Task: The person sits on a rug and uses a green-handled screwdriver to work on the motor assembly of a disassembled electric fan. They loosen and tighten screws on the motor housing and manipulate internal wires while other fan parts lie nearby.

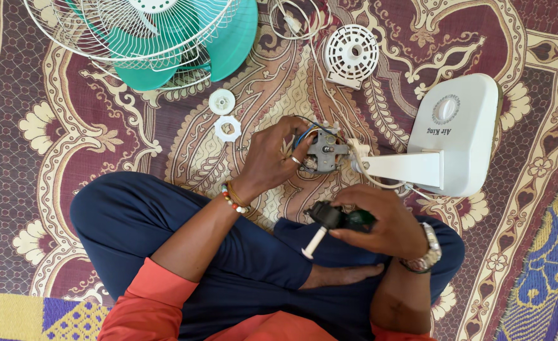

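My left hand [271,158] grips a grey metal fan motor [322,151] with coloured wires, held against the white neck of a fan stand [396,168]. My right hand [383,221] holds a small black and dark green part with a white shaft [327,224] sticking down to the left, just above my lap. The white fan base [459,132] lies on its side on the mat to the right of the motor.
A white wire guard with turquoise blades [159,38] lies at top left. A white round motor cover [351,53], a white cap [221,101] and a white ring nut [227,128] rest on the patterned mat. A white cable [298,22] trails at the top.
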